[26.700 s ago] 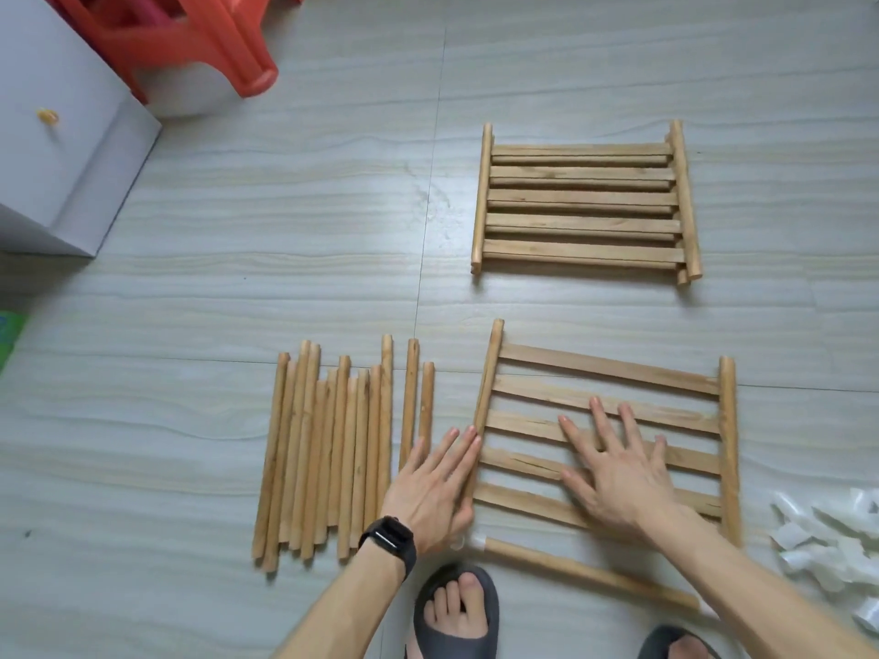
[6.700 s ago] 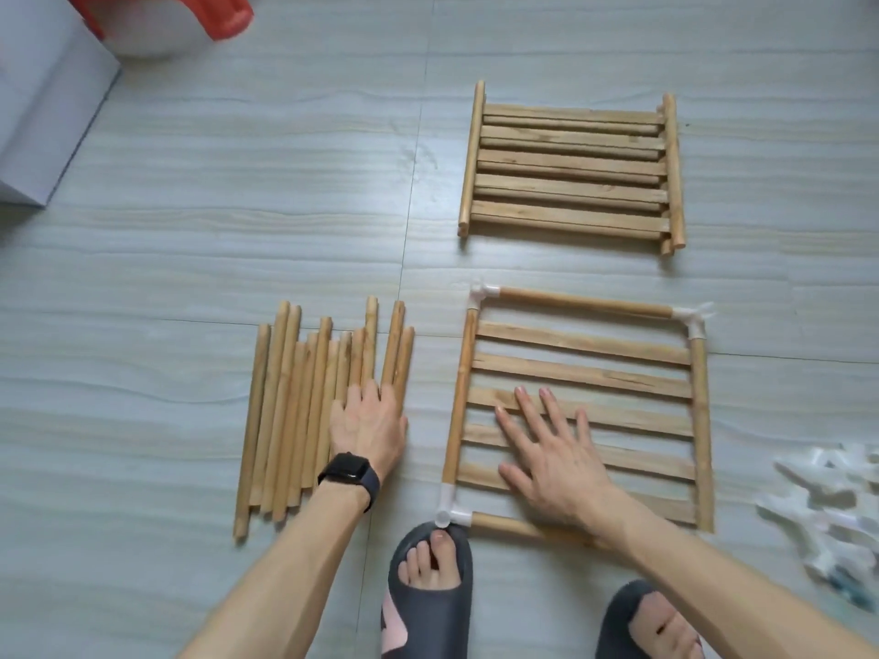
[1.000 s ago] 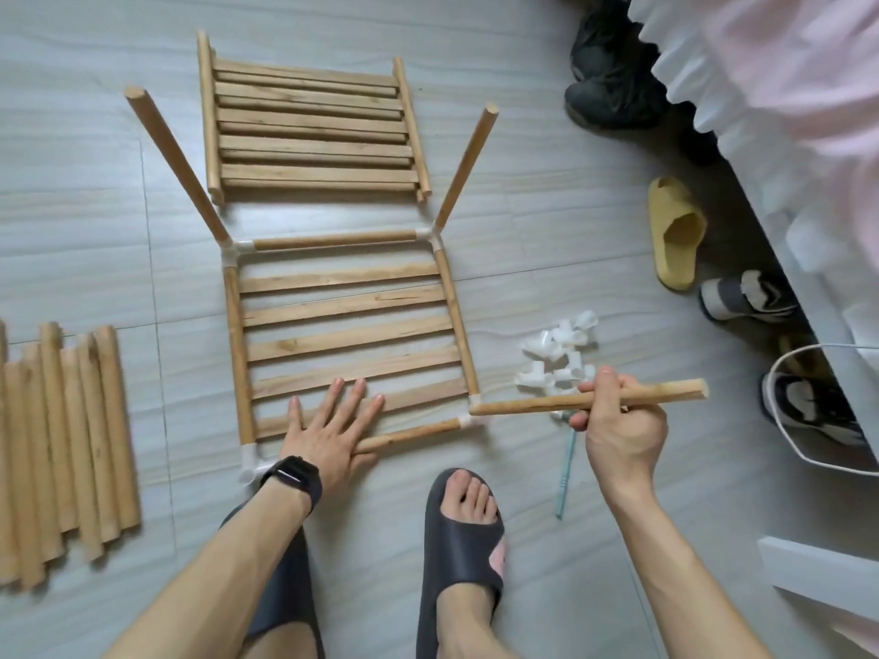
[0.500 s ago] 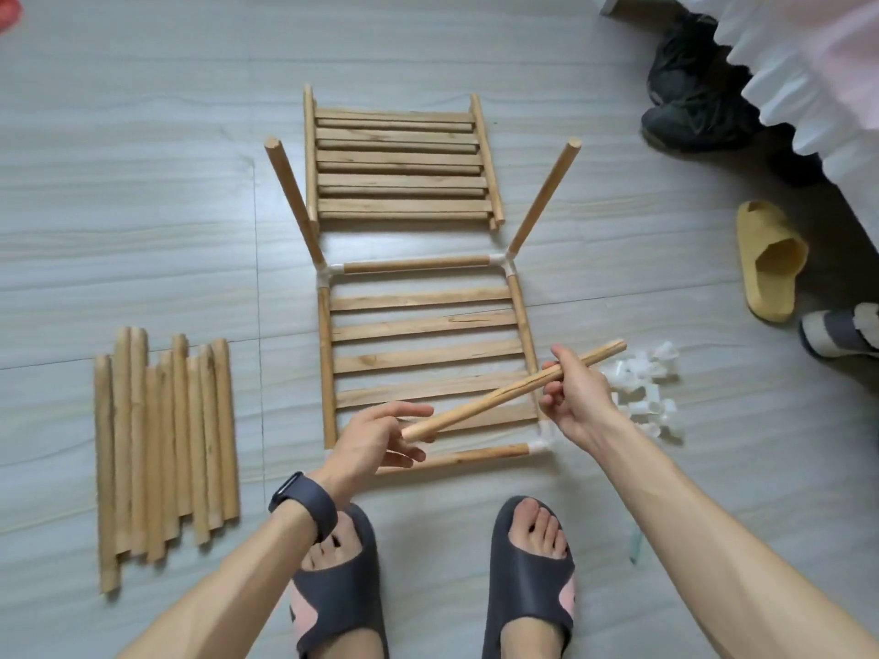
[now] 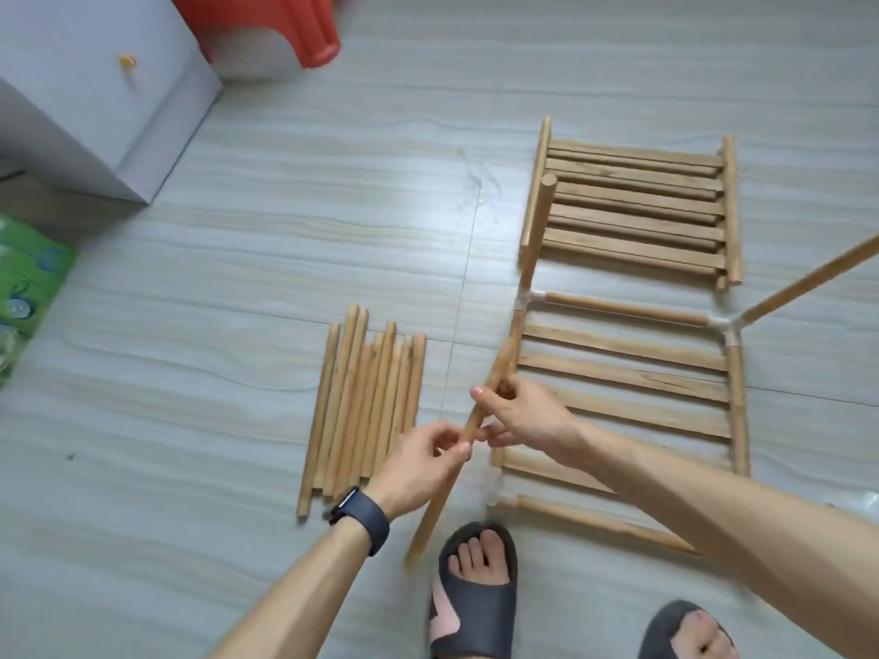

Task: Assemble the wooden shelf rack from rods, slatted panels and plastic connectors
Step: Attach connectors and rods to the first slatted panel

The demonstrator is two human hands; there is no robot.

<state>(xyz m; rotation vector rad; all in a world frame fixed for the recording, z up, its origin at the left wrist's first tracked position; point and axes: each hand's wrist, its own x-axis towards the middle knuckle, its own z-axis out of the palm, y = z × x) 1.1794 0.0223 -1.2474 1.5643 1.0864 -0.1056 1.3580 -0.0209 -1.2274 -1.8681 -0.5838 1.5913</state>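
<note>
Rod [image 5: 436, 501] held tilted above floor, pinched by left hand [image 5: 418, 468] and gripped by right hand [image 5: 523, 416], between spare rods [image 5: 366, 406] and framed slatted panel [image 5: 628, 375]

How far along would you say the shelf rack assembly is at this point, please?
Done: the near slatted panel is framed by rods and white connectors, with upright rods in its two far corners. In hand: the left hand and right hand grip another rod. Left: the near-left connector holds no upright, the second slatted panel lies unattached, and a rod pile waits.
</note>
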